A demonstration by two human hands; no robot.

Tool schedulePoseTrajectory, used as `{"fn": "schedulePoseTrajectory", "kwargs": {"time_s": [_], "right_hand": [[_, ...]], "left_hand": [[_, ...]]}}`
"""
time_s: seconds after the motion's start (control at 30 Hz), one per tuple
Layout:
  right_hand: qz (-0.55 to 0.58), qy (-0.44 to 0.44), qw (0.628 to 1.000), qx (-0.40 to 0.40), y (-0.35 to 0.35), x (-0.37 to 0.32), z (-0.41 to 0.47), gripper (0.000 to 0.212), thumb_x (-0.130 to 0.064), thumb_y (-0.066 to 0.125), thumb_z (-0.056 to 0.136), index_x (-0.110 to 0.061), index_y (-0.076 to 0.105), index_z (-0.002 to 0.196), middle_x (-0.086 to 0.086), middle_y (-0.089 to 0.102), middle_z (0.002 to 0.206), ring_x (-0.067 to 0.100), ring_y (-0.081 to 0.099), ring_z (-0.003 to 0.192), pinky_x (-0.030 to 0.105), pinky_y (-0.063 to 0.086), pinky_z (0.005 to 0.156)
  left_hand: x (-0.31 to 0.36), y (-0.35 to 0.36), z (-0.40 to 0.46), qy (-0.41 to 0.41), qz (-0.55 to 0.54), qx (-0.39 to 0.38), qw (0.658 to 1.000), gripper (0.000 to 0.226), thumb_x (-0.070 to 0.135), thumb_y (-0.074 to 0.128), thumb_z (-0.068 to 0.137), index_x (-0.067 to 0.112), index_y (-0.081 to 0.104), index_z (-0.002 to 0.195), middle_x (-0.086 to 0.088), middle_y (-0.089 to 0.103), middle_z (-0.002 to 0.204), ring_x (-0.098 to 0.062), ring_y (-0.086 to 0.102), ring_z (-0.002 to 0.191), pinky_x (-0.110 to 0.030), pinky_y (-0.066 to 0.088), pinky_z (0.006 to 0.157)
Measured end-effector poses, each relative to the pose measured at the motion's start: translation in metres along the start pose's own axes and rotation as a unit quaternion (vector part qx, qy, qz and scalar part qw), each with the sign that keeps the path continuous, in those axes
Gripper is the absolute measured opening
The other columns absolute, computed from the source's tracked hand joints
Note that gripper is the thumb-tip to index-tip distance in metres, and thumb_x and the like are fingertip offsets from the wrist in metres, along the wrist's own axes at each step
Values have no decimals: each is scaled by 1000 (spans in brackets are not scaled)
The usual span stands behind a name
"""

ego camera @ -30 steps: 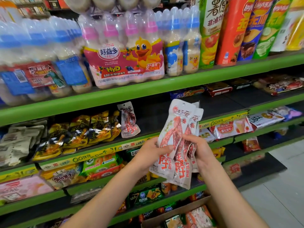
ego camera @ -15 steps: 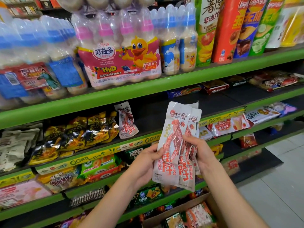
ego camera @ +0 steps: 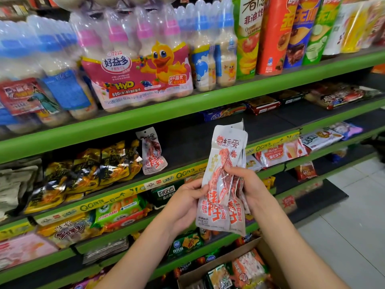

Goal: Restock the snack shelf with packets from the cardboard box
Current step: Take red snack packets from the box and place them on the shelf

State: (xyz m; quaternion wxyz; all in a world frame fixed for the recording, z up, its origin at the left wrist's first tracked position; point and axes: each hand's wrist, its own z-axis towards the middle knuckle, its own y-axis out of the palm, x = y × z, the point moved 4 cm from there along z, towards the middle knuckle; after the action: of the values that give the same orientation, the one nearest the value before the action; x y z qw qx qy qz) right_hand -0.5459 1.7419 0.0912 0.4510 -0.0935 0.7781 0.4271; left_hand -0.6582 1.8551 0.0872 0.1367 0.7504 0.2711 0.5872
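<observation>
Shelf (ego camera: 187, 103) fills the view beyond both hands, green-edged tiers running up-left to down-right. Box (ego camera: 227, 260) sits below the hands, open, more snacks inside.

Packets (ego camera: 224, 180): a small stack of white-and-red pouches held upright between the hands, well in front of the shelf. Left hand (ego camera: 183, 203) grips the stack's left edge, thumb on the front. Right hand (ego camera: 250, 188) has fingers curled round the right side and over the front.

Step in hand, likely: squaring the stack before placing. Best done by keeping the tops aligned, then moving up-left to the dark open stretch of the tier just beyond the hands and standing the pouches beside the matching packet (ego camera: 153, 152), which leans there to the left of the hands, next to the gold bags (ego camera: 91, 163).

Around: bottle packs (ego camera: 137, 65) and chip tubes (ego camera: 273, 34) on the tier above the hands; flat packs (ego camera: 277, 153) right of the hands; green and orange bags (ego camera: 123, 211) lower left.

In the way: the tier edge above overhangs the gap, so entry should be low and angled. The leaning pouch may tip if bumped. The stack is slippery-looking film and could fan out if one hand lets go.
</observation>
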Motion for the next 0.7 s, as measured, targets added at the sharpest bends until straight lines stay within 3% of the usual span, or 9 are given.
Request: {"fn": "schedulePoseTrajectory", "kwargs": {"time_s": [0.4,0.7], "right_hand": [[-3,-5,1000,14,1,-2,10,58,-17,79,68,-6,60,122,18,75,109,34,74,96,43,61,72],[10,-1,1000,20,5,0,15,48,-13,71,76,-6,60,122,17,75,106,34,74,94,42,62,68]], "left_hand": [[13,2,1,-3,9,8,1000,26,8,57,94,8,76,112,-19,71,121,-28,71,105,-38,59,84],[19,-1,-2,-5,11,7,1000,29,4,51,99,11,77,109,-17,72,119,-27,71,106,-40,59,87]]}}
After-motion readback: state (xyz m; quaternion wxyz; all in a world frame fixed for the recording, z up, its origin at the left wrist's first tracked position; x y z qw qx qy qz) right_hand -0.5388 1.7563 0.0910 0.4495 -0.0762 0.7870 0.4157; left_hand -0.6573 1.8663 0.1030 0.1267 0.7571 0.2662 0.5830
